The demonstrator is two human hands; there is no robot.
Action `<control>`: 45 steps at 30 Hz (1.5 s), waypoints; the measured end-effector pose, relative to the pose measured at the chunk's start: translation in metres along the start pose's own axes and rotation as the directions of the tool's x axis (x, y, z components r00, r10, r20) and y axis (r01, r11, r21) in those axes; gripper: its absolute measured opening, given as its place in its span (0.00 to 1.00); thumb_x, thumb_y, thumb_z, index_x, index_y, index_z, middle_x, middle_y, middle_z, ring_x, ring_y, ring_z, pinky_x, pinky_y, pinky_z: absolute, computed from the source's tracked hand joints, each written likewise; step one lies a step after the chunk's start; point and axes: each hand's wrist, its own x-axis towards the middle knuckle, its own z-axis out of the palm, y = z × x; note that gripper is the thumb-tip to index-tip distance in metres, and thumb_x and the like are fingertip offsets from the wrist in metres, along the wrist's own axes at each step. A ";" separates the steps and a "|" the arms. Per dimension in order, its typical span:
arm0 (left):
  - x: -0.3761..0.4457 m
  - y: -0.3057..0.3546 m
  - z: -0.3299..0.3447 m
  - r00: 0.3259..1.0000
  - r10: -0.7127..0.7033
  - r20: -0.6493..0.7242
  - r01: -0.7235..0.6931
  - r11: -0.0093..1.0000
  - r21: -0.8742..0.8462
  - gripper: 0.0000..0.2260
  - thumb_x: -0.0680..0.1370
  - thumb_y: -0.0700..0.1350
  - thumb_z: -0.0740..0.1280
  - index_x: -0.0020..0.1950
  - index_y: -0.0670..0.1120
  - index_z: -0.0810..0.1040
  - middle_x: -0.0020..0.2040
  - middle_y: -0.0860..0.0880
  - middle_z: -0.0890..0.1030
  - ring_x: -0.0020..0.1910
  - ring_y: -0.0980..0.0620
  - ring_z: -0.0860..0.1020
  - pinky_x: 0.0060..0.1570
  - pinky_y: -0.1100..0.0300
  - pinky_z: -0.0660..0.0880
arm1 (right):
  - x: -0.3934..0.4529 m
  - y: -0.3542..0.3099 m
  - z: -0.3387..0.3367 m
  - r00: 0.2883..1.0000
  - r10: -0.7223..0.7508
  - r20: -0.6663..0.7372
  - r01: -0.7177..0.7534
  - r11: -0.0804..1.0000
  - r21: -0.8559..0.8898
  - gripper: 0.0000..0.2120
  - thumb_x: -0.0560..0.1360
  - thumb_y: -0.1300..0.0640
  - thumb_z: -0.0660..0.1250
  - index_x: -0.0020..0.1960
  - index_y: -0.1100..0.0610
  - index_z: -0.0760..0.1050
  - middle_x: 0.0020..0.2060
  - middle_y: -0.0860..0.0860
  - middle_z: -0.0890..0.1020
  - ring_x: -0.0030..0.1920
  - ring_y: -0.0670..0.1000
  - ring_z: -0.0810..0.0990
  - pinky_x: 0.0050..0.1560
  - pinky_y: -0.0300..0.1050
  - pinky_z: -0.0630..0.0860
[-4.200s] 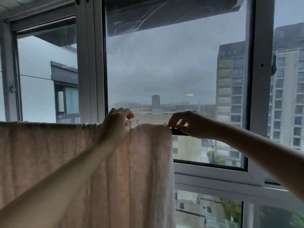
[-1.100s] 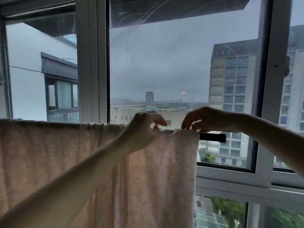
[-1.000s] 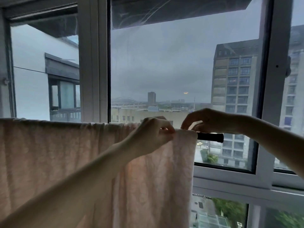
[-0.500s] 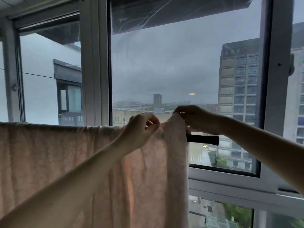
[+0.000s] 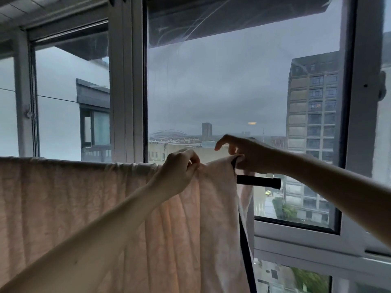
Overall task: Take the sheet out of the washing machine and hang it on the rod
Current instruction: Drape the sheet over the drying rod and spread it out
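So, head view only: pale pink, lightly textured fabric sheet (image 5: pixel 88 208) is draped over the black cylindrical rod (image 5: pixel 259 181) and hangs in vertical folds from the left frame edge across to just right of centre. Top fold runs roughly level along the rod line; bunched a bit where it meets the left hand (image 5: pixel 179 172). Left hand's fingers are curled tight, pinching the sheet's top edge at the rod. Right hand (image 5: pixel 247 154) sits just beside it, slightly higher, thumb and lower fingers gripping the sheet's right corner and lifting it off the rod; index finger sticks out loose to the left. Sheet's right edge shows a dark border strip (image 5: pixel 245 250) running down, with a second fabric layer visible behind it. Bare rod end pokes out right of the sheet, short stub only, ending in a cap under the right forearm. Beyond it, the grey metal window frame (image 5: pixel 357 123) upright stands near the rod tip; how far the tip is from the glass, can't tell. Open air above the rod line in front of the glass. Grey sky and tall apartment block (image 5: pixel 313 115) outside.
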 end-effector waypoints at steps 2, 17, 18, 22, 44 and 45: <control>0.000 -0.010 -0.003 1.000 -0.027 -0.015 0.027 0.999 0.024 0.03 0.77 0.37 0.66 0.46 0.44 0.78 0.44 0.50 0.79 0.43 0.54 0.76 0.47 0.64 0.73 | -0.004 0.001 -0.008 0.983 -0.054 -0.176 0.055 0.998 0.003 0.18 0.73 0.67 0.66 0.55 0.46 0.72 0.45 0.47 0.78 0.41 0.48 0.81 0.45 0.54 0.80; 0.010 -0.025 -0.010 0.996 -0.091 0.006 0.089 0.979 0.182 0.04 0.78 0.37 0.64 0.49 0.40 0.79 0.48 0.44 0.79 0.45 0.53 0.74 0.49 0.64 0.71 | -0.025 0.024 -0.016 0.993 0.114 0.037 -0.111 0.764 0.636 0.06 0.73 0.69 0.67 0.42 0.60 0.74 0.33 0.48 0.77 0.36 0.46 0.75 0.38 0.38 0.71; 0.010 -0.025 -0.009 0.995 -0.098 0.004 0.095 0.977 0.189 0.04 0.78 0.38 0.64 0.50 0.40 0.79 0.48 0.44 0.79 0.45 0.53 0.74 0.49 0.63 0.71 | -0.029 0.026 -0.019 0.992 0.110 0.063 -0.122 0.702 0.702 0.07 0.72 0.72 0.66 0.42 0.61 0.73 0.32 0.47 0.76 0.35 0.45 0.75 0.37 0.36 0.72; 0.012 -0.028 -0.007 0.991 -0.136 0.006 0.132 0.970 0.204 0.04 0.78 0.37 0.65 0.50 0.40 0.79 0.49 0.44 0.80 0.46 0.52 0.75 0.49 0.63 0.71 | -0.036 0.034 -0.021 0.989 0.127 0.073 -0.145 0.755 0.640 0.14 0.71 0.75 0.65 0.37 0.58 0.72 0.30 0.47 0.75 0.34 0.44 0.74 0.37 0.37 0.71; -0.030 0.116 0.055 0.982 -0.117 -0.149 0.141 0.976 0.166 0.05 0.74 0.43 0.64 0.49 0.49 0.77 0.36 0.52 0.79 0.35 0.51 0.77 0.32 0.60 0.69 | -0.052 0.053 -0.012 0.961 0.198 0.193 -0.271 0.821 0.502 0.10 0.70 0.72 0.69 0.43 0.58 0.79 0.35 0.46 0.83 0.36 0.43 0.82 0.36 0.33 0.76; -0.031 0.118 0.056 0.979 -0.123 -0.160 0.147 0.977 0.155 0.05 0.74 0.43 0.65 0.48 0.48 0.77 0.36 0.52 0.80 0.34 0.52 0.77 0.32 0.60 0.71 | -0.056 0.058 -0.009 0.956 0.217 0.198 -0.290 0.801 0.524 0.10 0.70 0.73 0.68 0.44 0.59 0.78 0.35 0.46 0.83 0.36 0.44 0.82 0.35 0.33 0.76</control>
